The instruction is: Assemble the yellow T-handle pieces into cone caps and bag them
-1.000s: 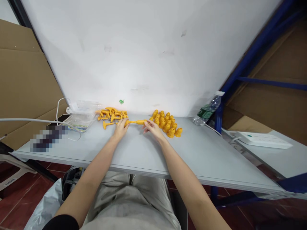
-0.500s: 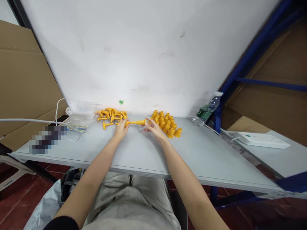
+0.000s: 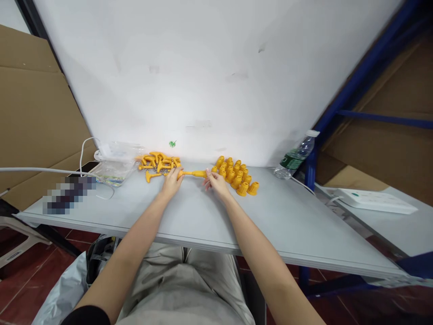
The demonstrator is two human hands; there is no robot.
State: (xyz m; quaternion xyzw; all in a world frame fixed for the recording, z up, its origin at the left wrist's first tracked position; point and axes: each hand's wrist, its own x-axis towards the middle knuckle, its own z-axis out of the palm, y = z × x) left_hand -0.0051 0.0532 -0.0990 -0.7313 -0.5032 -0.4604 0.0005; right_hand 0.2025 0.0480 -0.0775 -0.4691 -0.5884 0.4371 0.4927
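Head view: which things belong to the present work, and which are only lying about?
Likely in the work:
yellow rod, held by left hand and right hand
yellow handles
yellow cones

Likely just lying about:
bottle
power strip
plastic bag
white cable

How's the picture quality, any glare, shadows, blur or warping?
Head view: the white wall is brightest low down, with a soft shadow beside the bottle; edges look stretched; a pixelated patch masks part of the table at left; the left hand, right hand and yellow piece look fairly sharp.
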